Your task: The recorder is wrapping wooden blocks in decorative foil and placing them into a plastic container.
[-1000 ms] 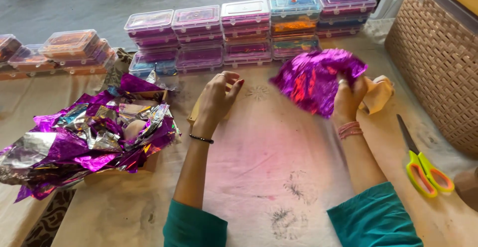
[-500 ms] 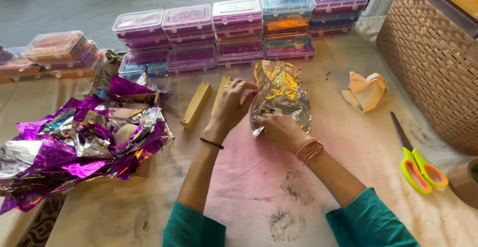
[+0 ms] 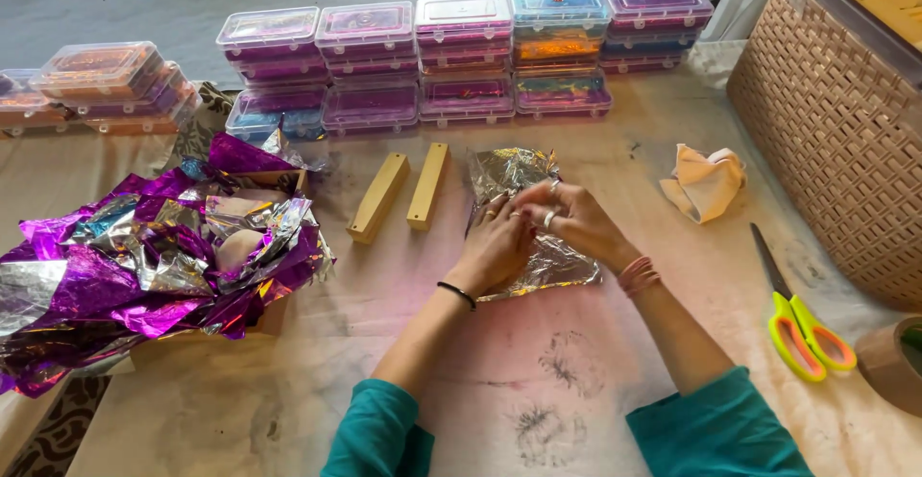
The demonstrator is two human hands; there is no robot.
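A crinkled silver foil sheet (image 3: 519, 174) lies on the table in front of me, shiny side up. Both hands press on its middle. My left hand (image 3: 499, 242) pinches the foil with its fingers bent, and my right hand (image 3: 571, 218) meets it from the right, fingertips on the same fold. What lies under the foil is hidden. Two long yellow wooden blocks (image 3: 379, 196) (image 3: 428, 185) lie side by side just left of the foil, untouched.
A heap of purple and silver foil (image 3: 144, 266) fills a box at left. Stacked clear plastic boxes (image 3: 461, 49) line the far edge. A crumpled tan cloth (image 3: 706, 181), green-handled scissors (image 3: 797, 323), a tape roll (image 3: 893, 362) and a woven basket (image 3: 836, 131) sit at right.
The foil, held up in the air by my right hand a second ago, now lies flat on the table. Both hands have come down together onto it.
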